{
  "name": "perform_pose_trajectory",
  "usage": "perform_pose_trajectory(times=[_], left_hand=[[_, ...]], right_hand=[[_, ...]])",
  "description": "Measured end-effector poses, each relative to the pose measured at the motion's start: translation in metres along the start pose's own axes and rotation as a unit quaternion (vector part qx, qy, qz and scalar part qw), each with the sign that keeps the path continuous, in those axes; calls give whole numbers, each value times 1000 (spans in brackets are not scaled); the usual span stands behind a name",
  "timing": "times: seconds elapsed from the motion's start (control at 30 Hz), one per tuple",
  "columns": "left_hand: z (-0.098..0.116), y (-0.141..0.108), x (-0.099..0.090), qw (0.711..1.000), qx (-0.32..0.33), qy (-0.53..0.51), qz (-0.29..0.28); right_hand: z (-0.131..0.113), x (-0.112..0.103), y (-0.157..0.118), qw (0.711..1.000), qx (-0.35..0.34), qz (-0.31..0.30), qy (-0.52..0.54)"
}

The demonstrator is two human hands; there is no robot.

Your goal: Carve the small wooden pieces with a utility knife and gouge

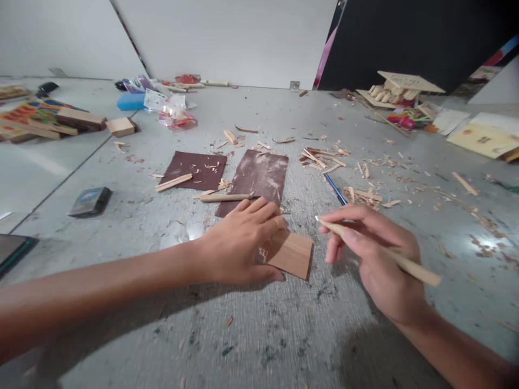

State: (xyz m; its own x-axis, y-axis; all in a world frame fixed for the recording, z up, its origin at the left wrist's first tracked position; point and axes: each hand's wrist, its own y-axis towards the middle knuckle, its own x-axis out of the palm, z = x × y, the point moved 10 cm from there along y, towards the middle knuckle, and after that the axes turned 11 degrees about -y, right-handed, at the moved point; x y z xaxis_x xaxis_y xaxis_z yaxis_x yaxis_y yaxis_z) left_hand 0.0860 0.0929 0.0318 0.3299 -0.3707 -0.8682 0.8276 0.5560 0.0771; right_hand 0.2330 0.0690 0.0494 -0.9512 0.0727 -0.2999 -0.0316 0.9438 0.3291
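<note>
My left hand grips a small flat wooden board against the table, thumb along its near edge and fingers over its far side. A carved, pale patch partly shows beside the palm; the hand hides the board's left part. In my right hand, held like a pencil, is a carving knife with a long wooden handle and a small bright tip. That tip points left, above and apart from the board's right end. A second wooden-handled tool lies just beyond my left fingers, partly over a brown sandpaper sheet.
Another sandpaper sheet carries a wood strip. A blue pen lies beyond my right hand among wood shavings. A dark block sits left. Wood blocks, plastic bags and a wooden model stand farther back.
</note>
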Motion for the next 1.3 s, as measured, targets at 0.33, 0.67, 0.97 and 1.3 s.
perform_pose_trajectory(times=[0.33, 0.67, 0.97, 1.3], left_hand=[[13, -10, -7, 993, 53, -103, -2], [7, -28, 15, 989, -66, -122, 54], [4, -32, 14, 991, -42, -115, 54], [3, -33, 17, 985, -50, -156, 48]], right_hand=[[5, 13, -5, 997, 21, -67, 35], [19, 29, -11, 991, 60, -121, 22], [13, 32, -15, 988, 26, -152, -6], [5, 38, -13, 985, -22, -165, -55]])
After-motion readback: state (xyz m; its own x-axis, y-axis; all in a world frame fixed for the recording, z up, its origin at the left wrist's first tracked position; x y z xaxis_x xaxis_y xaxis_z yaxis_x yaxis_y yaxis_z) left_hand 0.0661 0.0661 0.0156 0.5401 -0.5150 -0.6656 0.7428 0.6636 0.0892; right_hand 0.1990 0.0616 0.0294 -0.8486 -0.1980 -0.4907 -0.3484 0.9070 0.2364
